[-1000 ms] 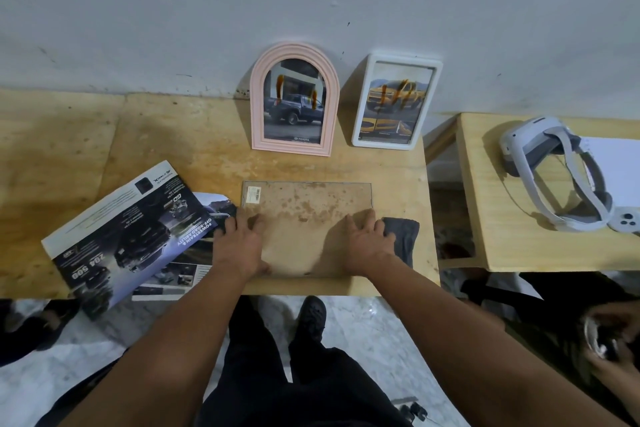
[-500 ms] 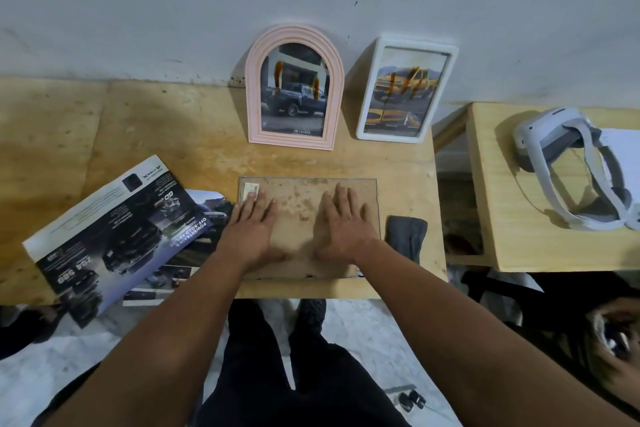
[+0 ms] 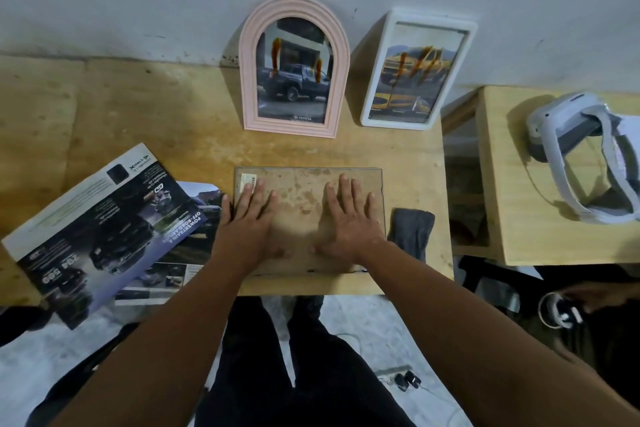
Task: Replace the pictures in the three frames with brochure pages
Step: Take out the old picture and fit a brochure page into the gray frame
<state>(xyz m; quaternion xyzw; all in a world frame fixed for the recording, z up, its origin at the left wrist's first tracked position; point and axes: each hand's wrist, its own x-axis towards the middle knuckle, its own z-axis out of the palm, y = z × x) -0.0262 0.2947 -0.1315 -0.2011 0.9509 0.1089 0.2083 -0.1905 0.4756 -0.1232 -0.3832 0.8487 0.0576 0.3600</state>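
Note:
A third frame (image 3: 301,184) lies face down on the wooden table (image 3: 138,121), its brown backing board up, a small label at its far left corner. My left hand (image 3: 251,218) rests flat on the board's left half and my right hand (image 3: 348,218) flat on its right half, fingers spread. A pink arched frame (image 3: 294,68) with a dark truck picture leans on the wall behind. Right of it stands a white rectangular frame (image 3: 417,71) with a yellow car picture. The car brochure (image 3: 100,229) lies open at the left, overhanging the table's front edge.
A folded grey cloth (image 3: 412,230) lies just right of the flat frame. A second, lower table (image 3: 519,218) at the right carries a white headset (image 3: 581,156). Another person's hand (image 3: 595,295) shows at the lower right. My legs stand below the table edge.
Both hands slid from the frame's near corners up and inward onto the backing board and now lie flat on it. The view has shifted closer.

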